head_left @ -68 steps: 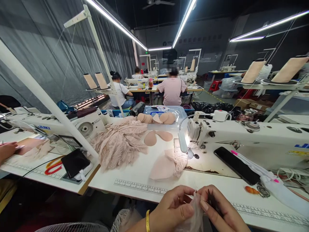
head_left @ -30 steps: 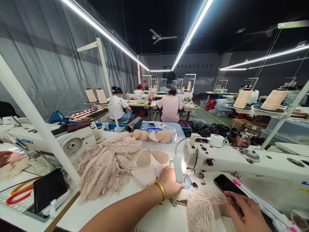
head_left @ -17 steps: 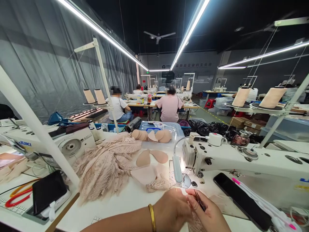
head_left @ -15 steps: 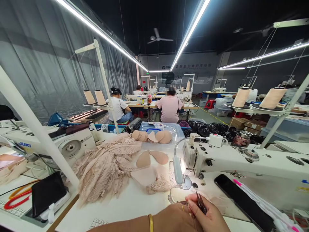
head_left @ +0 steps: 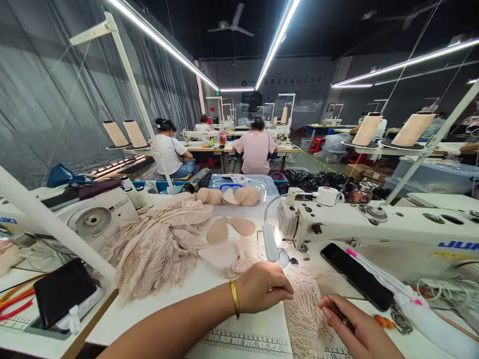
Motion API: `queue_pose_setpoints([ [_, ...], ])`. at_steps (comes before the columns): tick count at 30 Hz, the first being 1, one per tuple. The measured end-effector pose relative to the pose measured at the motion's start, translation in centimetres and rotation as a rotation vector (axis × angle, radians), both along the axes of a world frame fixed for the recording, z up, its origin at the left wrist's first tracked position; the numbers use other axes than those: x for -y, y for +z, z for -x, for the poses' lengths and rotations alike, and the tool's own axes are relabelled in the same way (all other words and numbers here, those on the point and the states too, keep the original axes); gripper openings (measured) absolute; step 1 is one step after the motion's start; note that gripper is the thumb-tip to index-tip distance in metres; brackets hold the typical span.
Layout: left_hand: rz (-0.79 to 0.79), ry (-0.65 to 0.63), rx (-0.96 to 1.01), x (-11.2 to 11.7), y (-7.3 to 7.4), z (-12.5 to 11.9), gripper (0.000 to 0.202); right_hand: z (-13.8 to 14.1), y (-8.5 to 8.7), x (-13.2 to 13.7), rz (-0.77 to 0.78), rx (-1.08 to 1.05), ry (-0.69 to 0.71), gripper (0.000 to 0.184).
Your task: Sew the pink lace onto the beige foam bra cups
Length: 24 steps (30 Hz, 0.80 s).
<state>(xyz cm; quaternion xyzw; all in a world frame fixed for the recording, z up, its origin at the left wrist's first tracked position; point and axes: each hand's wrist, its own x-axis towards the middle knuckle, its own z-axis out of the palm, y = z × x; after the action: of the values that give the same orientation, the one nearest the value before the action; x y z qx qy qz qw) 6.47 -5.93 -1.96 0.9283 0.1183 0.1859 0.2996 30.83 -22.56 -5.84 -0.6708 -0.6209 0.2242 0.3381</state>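
Lace [head_left: 305,306] now btwn LH [head_left: 262,288], RH [head_left: 361,323]

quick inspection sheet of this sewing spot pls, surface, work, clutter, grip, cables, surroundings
Surface: white table, ruler marks along the near edge
Work: fringed lace between the hands; lace heap and two pads farther left
Clutter: phone and orange trinket to the right
Grip: left hand at the fringed lace's left edge, pinch unclear; right hand holds a dark tool
Cables: white cable looped at far right
Surroundings: machine beyond the right hand; person in pink and person in white seated ahead
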Motion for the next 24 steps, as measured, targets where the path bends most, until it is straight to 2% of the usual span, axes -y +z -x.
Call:
queue_pose_setpoints([
  [3,-0.086,0.044,-0.077,0.0,0.0,0.4,0.018,-0.5,0.2,-0.2,-0.169,0.298,-0.026,0.043],
  [5,-0.136,0.055,-0.108,0.0,0.2,0.6,0.019,0.5,0.4,-0.2,-0.216,0.366,-0.006,0.042],
  [8,-0.188,0.059,-0.14,0.1,0.8,0.8,0.021,3.3,0.7,-0.4,-0.228,0.358,-0.033,0.033],
  [11,-0.223,0.058,-0.159,0.3,1.4,0.8,0.02,5.8,0.5,-1.3,-0.215,0.456,-0.093,0.027],
  [16,-0.256,0.062,-0.168,0.6,1.9,0.6,0.017,7.4,0.3,-3.0,-0.181,0.558,-0.143,0.021],
  [18,-0.217,0.066,-0.161,0.8,1.9,0.5,0.015,7.4,0.3,-3.2,-0.163,0.548,-0.159,0.021],
  [20,-0.108,0.104,-0.158,0.7,1.9,0.5,0.013,6.9,0.3,-3.4,-0.14,0.554,-0.175,0.024],
  [24,0.076,0.279,-0.155,-0.3,1.6,0.2,0.013,3.4,-0.3,-4.1,-0.108,0.553,-0.259,0.028],
])
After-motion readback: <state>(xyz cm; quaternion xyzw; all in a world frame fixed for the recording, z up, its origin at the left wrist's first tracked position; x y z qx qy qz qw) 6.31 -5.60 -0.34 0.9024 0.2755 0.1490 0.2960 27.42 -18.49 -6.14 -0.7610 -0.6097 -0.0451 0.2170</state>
